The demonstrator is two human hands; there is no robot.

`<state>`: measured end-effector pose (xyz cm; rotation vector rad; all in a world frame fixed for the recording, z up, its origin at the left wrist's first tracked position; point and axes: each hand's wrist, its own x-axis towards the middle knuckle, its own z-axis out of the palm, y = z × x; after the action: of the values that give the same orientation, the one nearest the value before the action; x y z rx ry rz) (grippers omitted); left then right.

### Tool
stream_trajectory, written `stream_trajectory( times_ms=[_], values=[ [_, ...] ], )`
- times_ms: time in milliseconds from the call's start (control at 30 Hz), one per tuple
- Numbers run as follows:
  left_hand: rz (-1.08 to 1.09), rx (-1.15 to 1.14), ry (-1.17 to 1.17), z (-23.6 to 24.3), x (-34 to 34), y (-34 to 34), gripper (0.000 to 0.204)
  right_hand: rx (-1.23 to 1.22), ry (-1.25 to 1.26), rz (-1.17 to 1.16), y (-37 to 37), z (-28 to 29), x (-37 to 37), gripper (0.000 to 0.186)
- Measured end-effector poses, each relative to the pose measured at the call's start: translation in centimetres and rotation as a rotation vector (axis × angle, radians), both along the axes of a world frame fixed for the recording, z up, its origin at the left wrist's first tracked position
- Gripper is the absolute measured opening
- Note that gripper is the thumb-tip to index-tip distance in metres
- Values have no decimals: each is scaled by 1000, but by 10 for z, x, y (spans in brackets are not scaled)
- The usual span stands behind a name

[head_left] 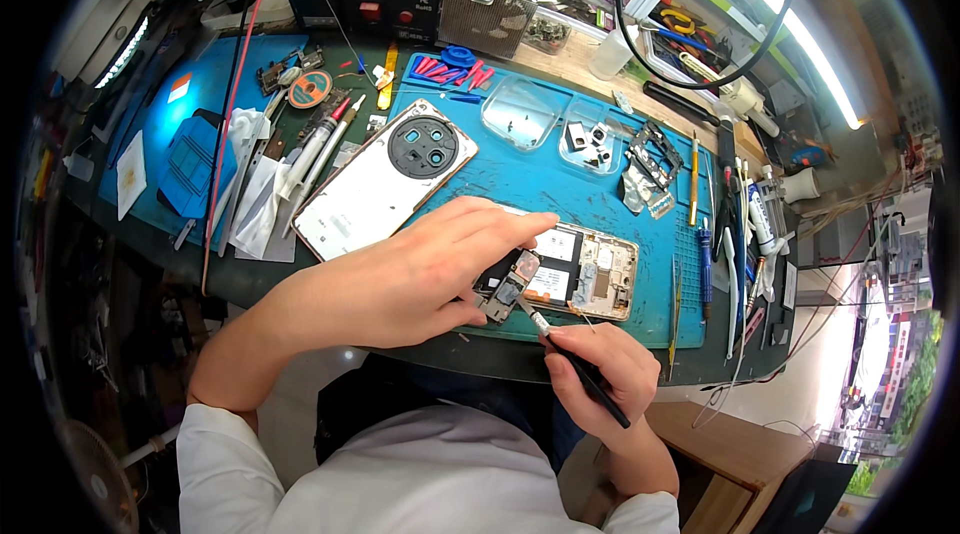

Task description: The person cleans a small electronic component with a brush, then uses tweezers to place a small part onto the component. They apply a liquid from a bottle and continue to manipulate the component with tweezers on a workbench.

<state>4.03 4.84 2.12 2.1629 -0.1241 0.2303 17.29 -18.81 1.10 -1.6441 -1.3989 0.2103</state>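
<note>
My left hand reaches over an opened phone, thumb and fingers closed on a small phone circuit board that is held tilted above the phone's near side. Part of the board is hidden by my fingers. In my right hand is a slim black-handled blade tool, gripped like a pen. Its thin metal tip meets the board's right edge; whether it touches, I cannot tell. The opened phone lies on a blue work mat with its battery and inner frame bare.
A white phone back cover with a round camera ring lies left of the opened phone. Clear plastic boxes with small parts stand behind it. Tweezers and pens line the right, a blue screwdriver among them. A red cable hangs at left.
</note>
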Motion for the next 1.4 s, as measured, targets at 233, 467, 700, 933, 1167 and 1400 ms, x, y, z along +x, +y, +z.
stream_trajectory(
  times_ms=[233, 467, 700, 933, 1167, 1400],
  values=[
    [-2, -30, 41, 1, 0, 0, 99, 4, -67, -1, 1, -2, -1, 34],
    [-13, -36, 66, 2, 1, 1, 101, 22, -78, 6, 0, -3, 1, 35],
    [-40, -82, 64, 8, 2, 1, 102, 215, -32, 47, -20, -7, 4, 20],
    [-47, -35, 30, 8, 6, 2, 100, 318, 53, -176, -45, -9, 16, 27],
    [-33, 73, 79, 16, 4, 1, 103, 376, 138, -263, -67, -16, 31, 22],
    [46, 194, 62, 15, -2, 0, 110, 203, 144, -250, -70, -10, 27, 23]
  ],
)
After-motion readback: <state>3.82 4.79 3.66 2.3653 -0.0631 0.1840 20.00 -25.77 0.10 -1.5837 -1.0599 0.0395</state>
